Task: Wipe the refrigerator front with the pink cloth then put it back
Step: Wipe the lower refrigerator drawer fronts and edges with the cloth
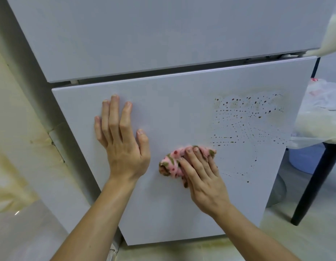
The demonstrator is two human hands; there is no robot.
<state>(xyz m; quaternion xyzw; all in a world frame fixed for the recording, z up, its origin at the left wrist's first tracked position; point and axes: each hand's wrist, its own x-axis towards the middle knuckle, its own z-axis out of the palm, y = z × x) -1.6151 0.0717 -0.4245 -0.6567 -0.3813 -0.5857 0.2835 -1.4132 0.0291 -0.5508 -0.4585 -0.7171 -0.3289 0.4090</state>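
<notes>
A white refrigerator fills the view, with an upper door and a lower door [174, 113]. My left hand [122, 144] lies flat and open against the left part of the lower door. My right hand [203, 178] presses a bunched pink cloth [172, 164] with dark spots against the middle of that door. Rows of small brown droplets and a yellowish smear [248, 121] cover the door's upper right area, just right of and above the cloth.
A black table leg [314, 178] stands right of the fridge, with a white plastic bag [321, 113] on the table above it. A blue bucket [304, 161] sits on the floor behind the leg. A stained cream wall [18, 138] borders the fridge's left side.
</notes>
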